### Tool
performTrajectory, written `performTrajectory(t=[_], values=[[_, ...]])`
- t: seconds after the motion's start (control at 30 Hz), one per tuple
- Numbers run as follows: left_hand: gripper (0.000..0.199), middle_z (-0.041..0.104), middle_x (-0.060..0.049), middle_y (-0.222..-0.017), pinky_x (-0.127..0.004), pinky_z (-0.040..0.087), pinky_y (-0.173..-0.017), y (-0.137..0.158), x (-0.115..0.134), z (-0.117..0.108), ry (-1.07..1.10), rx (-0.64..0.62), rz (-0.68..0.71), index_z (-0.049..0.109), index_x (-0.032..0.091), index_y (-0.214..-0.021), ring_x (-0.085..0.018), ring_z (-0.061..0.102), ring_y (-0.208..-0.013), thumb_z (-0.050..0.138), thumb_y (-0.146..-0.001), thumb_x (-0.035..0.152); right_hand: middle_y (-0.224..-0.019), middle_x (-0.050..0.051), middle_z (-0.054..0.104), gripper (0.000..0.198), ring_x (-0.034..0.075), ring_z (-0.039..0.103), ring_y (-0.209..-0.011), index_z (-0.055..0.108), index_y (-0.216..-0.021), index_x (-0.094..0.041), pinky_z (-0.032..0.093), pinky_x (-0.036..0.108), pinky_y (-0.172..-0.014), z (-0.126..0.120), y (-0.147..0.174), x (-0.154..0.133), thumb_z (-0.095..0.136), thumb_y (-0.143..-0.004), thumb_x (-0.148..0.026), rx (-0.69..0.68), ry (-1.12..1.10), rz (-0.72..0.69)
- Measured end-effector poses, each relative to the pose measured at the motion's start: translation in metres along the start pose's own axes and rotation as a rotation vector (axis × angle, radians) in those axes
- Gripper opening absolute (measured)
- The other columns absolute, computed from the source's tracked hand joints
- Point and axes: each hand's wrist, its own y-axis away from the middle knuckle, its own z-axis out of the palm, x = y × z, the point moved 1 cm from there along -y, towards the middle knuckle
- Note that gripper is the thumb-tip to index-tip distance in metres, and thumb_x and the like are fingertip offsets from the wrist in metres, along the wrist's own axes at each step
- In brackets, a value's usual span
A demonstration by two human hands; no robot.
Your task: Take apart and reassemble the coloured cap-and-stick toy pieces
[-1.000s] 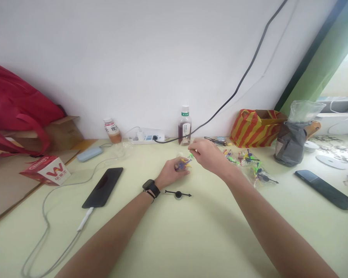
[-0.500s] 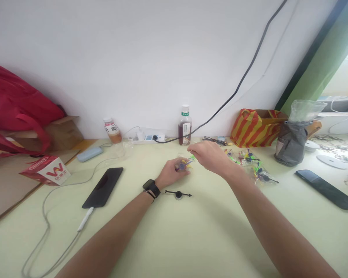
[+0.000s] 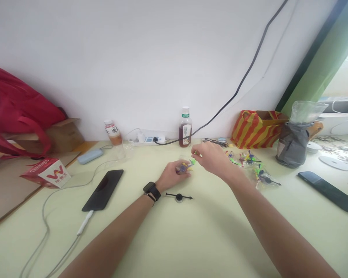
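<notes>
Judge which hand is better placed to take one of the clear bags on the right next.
Right, probably. The right hand is nearer the clear bags, which lie on its side; the left hand is farther off and holds colourful pieces. The right fingers seem pinched on something, though.

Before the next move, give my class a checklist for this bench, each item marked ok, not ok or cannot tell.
1. Left hand has hold of the small clear bag of coloured pieces: ok.
2. Right hand is close to that bag: ok.
3. Right fingertips pinch a piece: cannot tell; green shows beside them, but the grip is too small to read.
4. Black arrow piece lies apart from both hands: ok.
5. Charging cable is clear of the left forearm: ok, a gap shows.
6. Other bags are untouched by the right forearm: cannot tell; it hides part of them.
</notes>
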Motion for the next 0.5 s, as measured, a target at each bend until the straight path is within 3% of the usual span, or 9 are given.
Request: performTrajectory(t=[0.13, 0.33, 0.5], values=[[0.039, 0.075, 0.000, -0.090, -0.028, 0.051, -0.074, 0.000, 0.001, -0.001, 0.010, -0.003, -0.016, 0.073, 0.022, -0.113, -0.016, 0.063, -0.073, 0.081, -0.076, 0.030, -0.084, 0.005, 0.072, 0.013, 0.022, 0.063, -0.082, 0.069, -0.096, -0.022, 0.028, 0.030, -0.063, 0.002, 0.001, -0.002, 0.061, -0.096, -0.032, 0.025, -0.036, -0.014], [0.045, 0.074, -0.004, -0.093, -0.027, 0.050, -0.072, -0.001, 0.002, -0.001, 0.181, -0.053, -0.027, 0.071, 0.019, -0.115, -0.017, 0.065, -0.079, 0.083, -0.075, 0.036, -0.066, 0.001, 0.059, 0.032, 0.016, 0.051, -0.064, 0.058, -0.074, -0.021, 0.028, 0.029, -0.059, -0.010, 0.006, -0.004, 0.048, -0.102, -0.034, 0.167, -0.197, -0.070], [0.040, 0.073, -0.005, -0.091, -0.027, 0.049, -0.071, -0.003, 0.005, -0.004, 0.299, -0.109, -0.053, 0.072, 0.016, -0.108, -0.016, 0.063, -0.077, 0.083, -0.076, 0.038, -0.082, 0.003, 0.065, 0.020, 0.016, 0.056, -0.071, 0.061, -0.088, -0.020, 0.035, 0.027, -0.064, -0.007, 0.005, -0.004, 0.049, -0.101, -0.029, 0.203, -0.349, -0.164]])
